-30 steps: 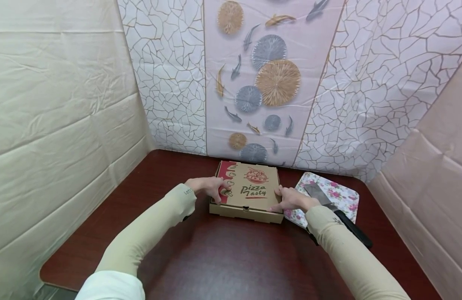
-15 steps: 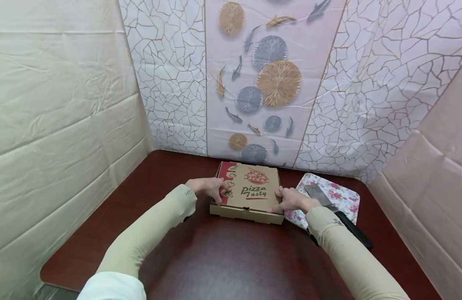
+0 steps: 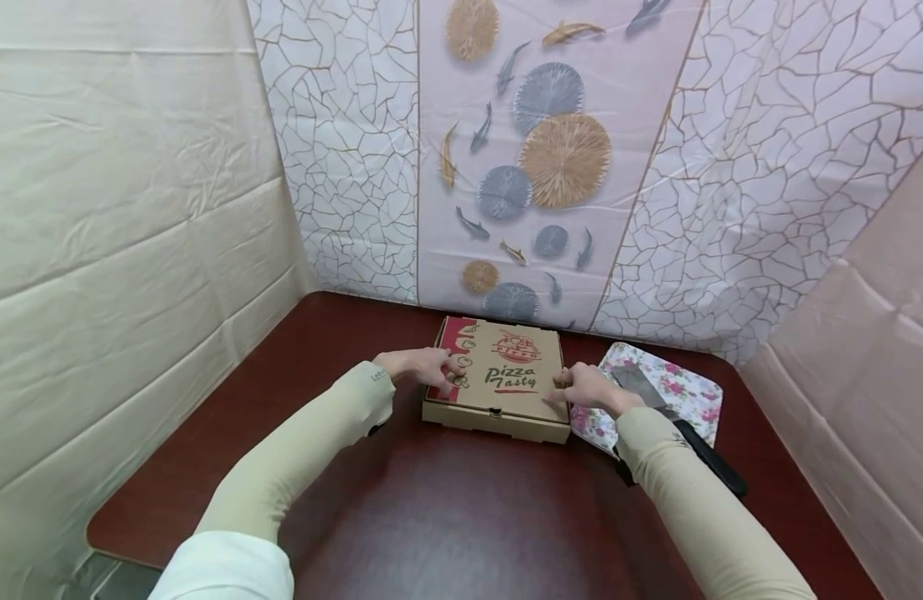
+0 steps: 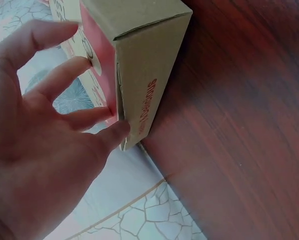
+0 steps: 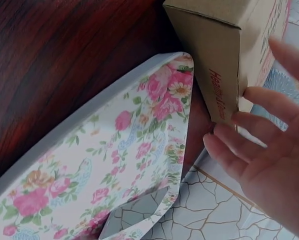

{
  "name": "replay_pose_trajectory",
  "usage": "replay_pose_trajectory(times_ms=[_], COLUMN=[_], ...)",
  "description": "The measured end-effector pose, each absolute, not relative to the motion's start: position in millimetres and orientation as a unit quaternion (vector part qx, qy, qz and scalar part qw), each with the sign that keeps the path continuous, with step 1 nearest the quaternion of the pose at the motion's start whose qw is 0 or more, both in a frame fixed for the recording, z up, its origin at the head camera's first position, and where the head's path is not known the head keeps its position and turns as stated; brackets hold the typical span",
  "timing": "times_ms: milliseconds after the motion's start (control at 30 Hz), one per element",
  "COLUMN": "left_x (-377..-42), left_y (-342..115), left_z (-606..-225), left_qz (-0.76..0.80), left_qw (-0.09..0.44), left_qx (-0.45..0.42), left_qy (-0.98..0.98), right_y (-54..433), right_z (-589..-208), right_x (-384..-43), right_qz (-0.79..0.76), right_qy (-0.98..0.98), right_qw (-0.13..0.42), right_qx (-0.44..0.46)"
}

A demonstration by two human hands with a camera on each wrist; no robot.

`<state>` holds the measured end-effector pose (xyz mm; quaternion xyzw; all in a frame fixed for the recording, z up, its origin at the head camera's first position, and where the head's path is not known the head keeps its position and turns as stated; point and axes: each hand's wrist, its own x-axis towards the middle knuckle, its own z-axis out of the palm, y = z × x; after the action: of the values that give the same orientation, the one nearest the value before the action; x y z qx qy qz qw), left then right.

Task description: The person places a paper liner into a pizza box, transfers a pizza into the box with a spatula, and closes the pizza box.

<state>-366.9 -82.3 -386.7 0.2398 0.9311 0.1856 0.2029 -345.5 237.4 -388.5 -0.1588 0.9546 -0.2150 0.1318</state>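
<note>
A closed brown cardboard pizza box (image 3: 517, 392), with a red strip along its left side, lies flat on the dark red table. My left hand (image 3: 423, 367) is over the box's left edge, fingers spread and loosely bent. In the left wrist view, its fingertips (image 4: 107, 112) are at the lid's red edge, some touching or very near it. At the opposite side is my right hand (image 3: 590, 389). The right wrist view shows its relaxed fingers (image 5: 274, 102) against or close to the box's right side and lid edge. Neither hand grips the box.
Right of the box lies a white board (image 3: 682, 379) with pink flowers. On it rests a broad metal blade (image 3: 639, 385) whose black handle (image 3: 709, 458) extends over the table (image 3: 461, 508). A patterned cloth wall (image 3: 356, 167) stands behind the table.
Both thumbs have come away from the lid's front corners, and the hands have loosened slightly. The box stays in place. The head view has shifted a little.
</note>
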Motion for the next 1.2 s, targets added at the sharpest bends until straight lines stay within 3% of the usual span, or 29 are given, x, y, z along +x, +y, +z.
replay_pose_trajectory(times_ms=[233, 1200], left_x=[-370.1, -369.9], left_y=[-82.8, -62.5], left_z=[-395.2, -394.9], left_qz=[0.212, 0.233], left_qw=[0.156, 0.175], left_qx=[0.204, 0.175], left_qy=[0.943, 0.940], right_y=[237.3, 235.2], right_z=[-393.6, -400.2], right_x=[-348.7, -344.1], right_qz=[-0.210, -0.196], right_qy=[0.960, 0.965], right_qw=[0.101, 0.049], right_qx=[-0.155, -0.165])
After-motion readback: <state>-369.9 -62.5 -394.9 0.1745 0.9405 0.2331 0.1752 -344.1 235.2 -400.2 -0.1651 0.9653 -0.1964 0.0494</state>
